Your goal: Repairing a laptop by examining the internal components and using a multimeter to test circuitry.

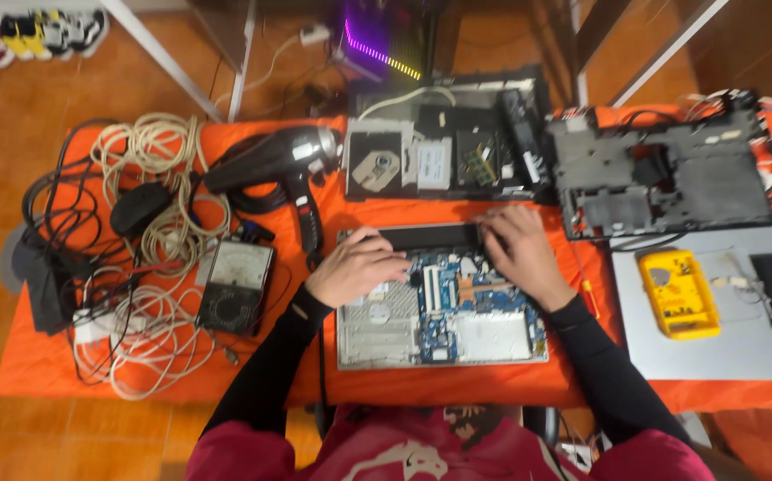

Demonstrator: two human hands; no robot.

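From the head view, both hands lie palm-down with fingers curled on a long black battery at the far edge of an opened laptop base on the orange tabletop, left hand gripping its left end, right hand its right end.

- Warm, even indoor light falls from above; the orange cloth looks strongly saturated.
- Shadows stay soft and short.
- A purple light strip glows at the top.
- Slight blur softens details; the edges bend outward.
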